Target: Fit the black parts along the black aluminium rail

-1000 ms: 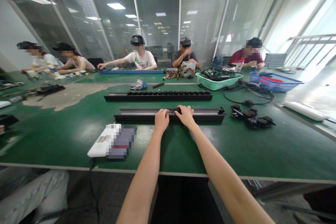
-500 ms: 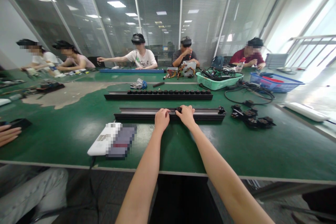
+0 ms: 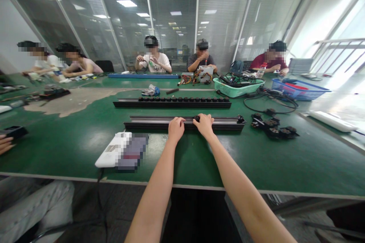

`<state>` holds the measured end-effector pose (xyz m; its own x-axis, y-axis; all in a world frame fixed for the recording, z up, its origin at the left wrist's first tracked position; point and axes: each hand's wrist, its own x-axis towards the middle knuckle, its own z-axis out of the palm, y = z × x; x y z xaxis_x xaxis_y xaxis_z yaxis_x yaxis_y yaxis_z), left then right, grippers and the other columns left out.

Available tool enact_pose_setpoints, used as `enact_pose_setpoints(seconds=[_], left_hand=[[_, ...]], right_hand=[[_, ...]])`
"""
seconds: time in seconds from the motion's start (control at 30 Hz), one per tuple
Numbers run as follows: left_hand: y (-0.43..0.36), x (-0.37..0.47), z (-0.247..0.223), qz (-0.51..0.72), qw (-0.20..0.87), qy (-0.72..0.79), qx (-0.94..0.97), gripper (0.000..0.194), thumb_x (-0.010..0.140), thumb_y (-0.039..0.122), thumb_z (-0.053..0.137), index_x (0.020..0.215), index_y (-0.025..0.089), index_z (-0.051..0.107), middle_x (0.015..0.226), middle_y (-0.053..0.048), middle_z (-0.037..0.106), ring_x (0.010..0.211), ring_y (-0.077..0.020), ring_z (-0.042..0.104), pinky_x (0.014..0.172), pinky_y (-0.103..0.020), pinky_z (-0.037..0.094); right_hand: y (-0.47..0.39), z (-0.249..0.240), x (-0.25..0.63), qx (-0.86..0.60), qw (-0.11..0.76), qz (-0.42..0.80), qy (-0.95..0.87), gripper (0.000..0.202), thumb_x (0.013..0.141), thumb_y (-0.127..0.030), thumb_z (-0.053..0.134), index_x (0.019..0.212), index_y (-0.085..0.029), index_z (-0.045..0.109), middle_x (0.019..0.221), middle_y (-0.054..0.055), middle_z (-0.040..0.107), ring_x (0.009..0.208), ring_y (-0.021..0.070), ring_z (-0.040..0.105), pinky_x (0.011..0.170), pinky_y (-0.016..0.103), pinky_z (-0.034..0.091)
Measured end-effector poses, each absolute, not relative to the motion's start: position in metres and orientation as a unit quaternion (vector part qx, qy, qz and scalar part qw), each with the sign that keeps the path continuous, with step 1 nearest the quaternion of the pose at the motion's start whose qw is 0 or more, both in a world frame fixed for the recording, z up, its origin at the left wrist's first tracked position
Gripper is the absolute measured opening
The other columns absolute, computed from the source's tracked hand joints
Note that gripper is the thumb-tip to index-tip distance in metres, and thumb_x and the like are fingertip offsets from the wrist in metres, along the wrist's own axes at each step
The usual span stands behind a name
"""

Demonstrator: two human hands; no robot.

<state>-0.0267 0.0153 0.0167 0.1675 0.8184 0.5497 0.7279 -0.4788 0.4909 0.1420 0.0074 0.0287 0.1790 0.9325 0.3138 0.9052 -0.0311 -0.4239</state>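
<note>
A long black rail (image 3: 151,125) with a silvery channel lies across the green table in front of me. My left hand (image 3: 176,127) is closed on the rail near its middle, fingers curled over the edge. Just right of it, my right hand (image 3: 204,124) grips a small black part (image 3: 196,118) in the channel. At the rail's right end sits another dark piece (image 3: 240,118). Behind it lies a second black rail (image 3: 125,104), carrying a row of several black round-topped parts (image 3: 180,100).
Several loose black parts (image 3: 281,131) lie right of the rail. A white device (image 3: 110,155) and a dark pad sit at front left. Farther back are a green basket (image 3: 238,90) and a blue basket (image 3: 306,93). Another person's hand (image 3: 5,144) is at the left edge.
My right hand has shifted slightly right along the rail with the small black part; my left hand stays put. The person opposite in white has drawn an outstretched arm in.
</note>
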Motion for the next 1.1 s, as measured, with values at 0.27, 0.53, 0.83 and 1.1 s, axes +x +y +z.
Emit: enact_pose_setpoints(seconds=[0.27, 0.53, 0.83, 1.1], left_hand=[[0.0143, -0.0264, 0.0179, 0.393, 0.056, 0.510, 0.763, 0.030, 0.093, 0.008, 0.047, 0.096, 0.020, 0.074, 0.103, -0.008, 0.074, 0.100, -0.0228, 0.069, 0.097, -0.038, 0.053], [0.0143, -0.0259, 0.0184, 0.393, 0.058, 0.510, 0.763, 0.030, 0.092, 0.008, 0.047, 0.095, 0.020, 0.074, 0.102, -0.008, 0.074, 0.101, -0.0228, 0.069, 0.097, -0.038, 0.053], [0.0140, -0.0261, 0.0183, 0.388, 0.055, 0.516, 0.762, 0.029, 0.093, 0.008, 0.049, 0.095, 0.020, 0.074, 0.103, -0.006, 0.075, 0.101, -0.0210, 0.069, 0.096, -0.035, 0.053], [0.0132, -0.0262, 0.0191, 0.388, 0.057, 0.516, 0.762, 0.029, 0.092, 0.007, 0.049, 0.095, 0.021, 0.074, 0.102, -0.006, 0.075, 0.101, -0.0214, 0.069, 0.095, -0.035, 0.053]], right_hand=[[0.0032, 0.0308, 0.1450, -0.704, 0.289, 0.033, -0.648, 0.028, 0.097, -0.039, 0.053, 0.112, -0.019, 0.067, 0.117, 0.011, 0.071, 0.112, 0.0304, 0.048, 0.088, 0.040, 0.028], [0.0005, 0.0317, 0.1448, -0.706, 0.265, -0.012, -0.657, 0.027, 0.098, -0.038, 0.053, 0.109, -0.018, 0.067, 0.115, 0.014, 0.071, 0.114, 0.0315, 0.047, 0.088, 0.041, 0.027], [0.0021, 0.0303, 0.1470, -0.707, 0.267, -0.013, -0.655, 0.027, 0.096, -0.037, 0.054, 0.108, -0.017, 0.067, 0.114, 0.015, 0.071, 0.112, 0.0321, 0.047, 0.089, 0.041, 0.027], [0.0037, 0.0294, 0.1490, -0.700, 0.280, -0.007, -0.657, 0.028, 0.095, -0.037, 0.055, 0.109, -0.016, 0.068, 0.114, 0.015, 0.072, 0.110, 0.0319, 0.049, 0.092, 0.041, 0.030]])
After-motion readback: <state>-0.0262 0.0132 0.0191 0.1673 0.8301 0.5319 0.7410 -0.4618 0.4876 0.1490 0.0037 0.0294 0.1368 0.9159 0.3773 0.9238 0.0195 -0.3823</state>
